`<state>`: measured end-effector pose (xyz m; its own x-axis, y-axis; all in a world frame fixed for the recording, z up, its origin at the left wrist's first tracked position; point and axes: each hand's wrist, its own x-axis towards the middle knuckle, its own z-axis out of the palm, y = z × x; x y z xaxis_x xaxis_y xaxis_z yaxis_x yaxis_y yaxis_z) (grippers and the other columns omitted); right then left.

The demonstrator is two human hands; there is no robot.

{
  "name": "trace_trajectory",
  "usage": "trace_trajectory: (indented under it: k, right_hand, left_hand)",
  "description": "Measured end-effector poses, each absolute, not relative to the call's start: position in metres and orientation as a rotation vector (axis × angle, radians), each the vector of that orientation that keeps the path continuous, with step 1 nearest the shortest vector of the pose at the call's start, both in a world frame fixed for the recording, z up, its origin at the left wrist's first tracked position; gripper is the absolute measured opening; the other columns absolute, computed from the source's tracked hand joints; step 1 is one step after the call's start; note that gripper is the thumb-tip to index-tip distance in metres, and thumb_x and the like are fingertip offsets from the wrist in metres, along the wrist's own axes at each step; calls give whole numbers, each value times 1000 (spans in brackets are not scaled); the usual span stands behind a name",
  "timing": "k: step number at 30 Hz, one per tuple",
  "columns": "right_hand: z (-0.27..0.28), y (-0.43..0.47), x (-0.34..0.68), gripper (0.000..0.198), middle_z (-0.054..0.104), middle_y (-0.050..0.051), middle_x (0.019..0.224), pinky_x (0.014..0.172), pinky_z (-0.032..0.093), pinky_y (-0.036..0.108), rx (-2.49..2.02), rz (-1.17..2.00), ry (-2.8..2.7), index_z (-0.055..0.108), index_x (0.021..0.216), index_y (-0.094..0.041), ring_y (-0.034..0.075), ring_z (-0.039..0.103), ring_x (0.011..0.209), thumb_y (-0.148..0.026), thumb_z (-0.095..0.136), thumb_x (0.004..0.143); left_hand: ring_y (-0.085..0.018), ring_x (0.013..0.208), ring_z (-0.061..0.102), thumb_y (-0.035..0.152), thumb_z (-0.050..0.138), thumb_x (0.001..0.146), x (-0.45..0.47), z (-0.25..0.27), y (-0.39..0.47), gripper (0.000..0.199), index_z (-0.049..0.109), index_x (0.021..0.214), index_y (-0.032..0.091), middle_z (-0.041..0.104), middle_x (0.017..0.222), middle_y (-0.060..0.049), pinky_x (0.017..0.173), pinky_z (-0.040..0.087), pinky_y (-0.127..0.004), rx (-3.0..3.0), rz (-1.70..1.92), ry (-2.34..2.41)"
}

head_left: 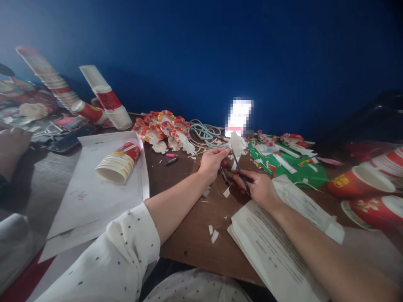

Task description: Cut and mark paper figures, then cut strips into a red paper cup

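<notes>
My left hand (pixel 212 163) pinches the edge of a white paper cutout (pixel 238 144) with a jagged outline, held up above the table. In my right hand (pixel 260 186) is a pair of dark scissors (pixel 242 176), its fingers closed around the handles. The blades point up and away, against the cutout. Whether they are biting into the paper I cannot tell. Small paper scraps (pixel 214 236) lie on the brown table (pixel 189 226) below my hands. A dark pen-like thing (pixel 224 175) shows between the two hands, partly hidden.
Nested paper cups (pixel 118 161) lie on white sheets (pixel 72 197) at left; tall cup stacks (pixel 108 100) lean behind. Red-and-white cutouts (pixel 166 130) and a pale cord (pixel 204 133) lie at the back. A green disc (pixel 302 172), paper packets (pixel 267 247) and red cups (pixel 359 180) occupy the right. Another person's hand (pixel 14 147) is far left.
</notes>
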<state>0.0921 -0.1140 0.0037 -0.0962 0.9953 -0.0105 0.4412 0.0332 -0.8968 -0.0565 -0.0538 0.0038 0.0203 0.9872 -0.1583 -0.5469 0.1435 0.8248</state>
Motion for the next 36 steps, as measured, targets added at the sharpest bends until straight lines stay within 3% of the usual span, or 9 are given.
trace_trajectory:
  k: [26,36]
  right_hand:
    - [3,-114,92,47,60,0,53,50,41,23,-1522,888,-1721,73,103,-13,13,52,50,-50,64,76]
    - [2,-114,89,52,55,-2,50,46,38,23,-1455,1035,-1602,71,100,-11,11,47,46,-54,68,71]
  left_hand:
    - [-6,56,51,18,73,66,-52,6,-59,8,68,68,13,61,62,1,54,36,-20,530,1394,870]
    - [-6,56,50,18,74,65,-52,8,-60,8,68,68,14,60,61,2,54,36,-19,533,1387,871]
